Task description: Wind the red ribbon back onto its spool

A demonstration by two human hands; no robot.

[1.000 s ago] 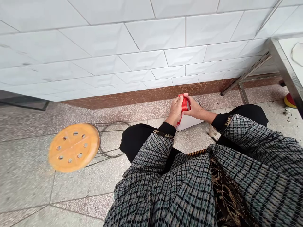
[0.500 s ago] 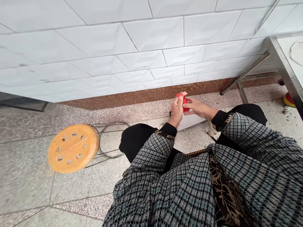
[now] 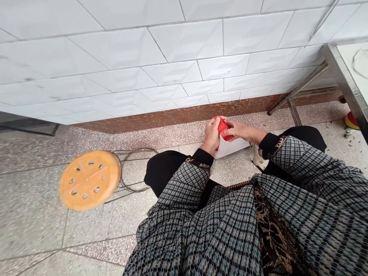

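Red thing (image 3: 224, 128) up at 12 o'clock, past the knees, just above white box (image 3: 233, 147). Left hand (image 3: 212, 135) curled shut round one end, right hand (image 3: 240, 131) pinching the other. Probably best: snug grip both sides, small moves, low over the box. Mostly hidden under fingers, so no telling what it is.

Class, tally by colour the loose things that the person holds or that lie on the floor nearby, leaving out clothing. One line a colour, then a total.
Red: 1, the red object, gripped by the left hand and the right hand.
Orange: 1, the stool.
White: 1, the flat white piece on the floor.
Red and yellow: 1, the disc at far right.
Total: 4
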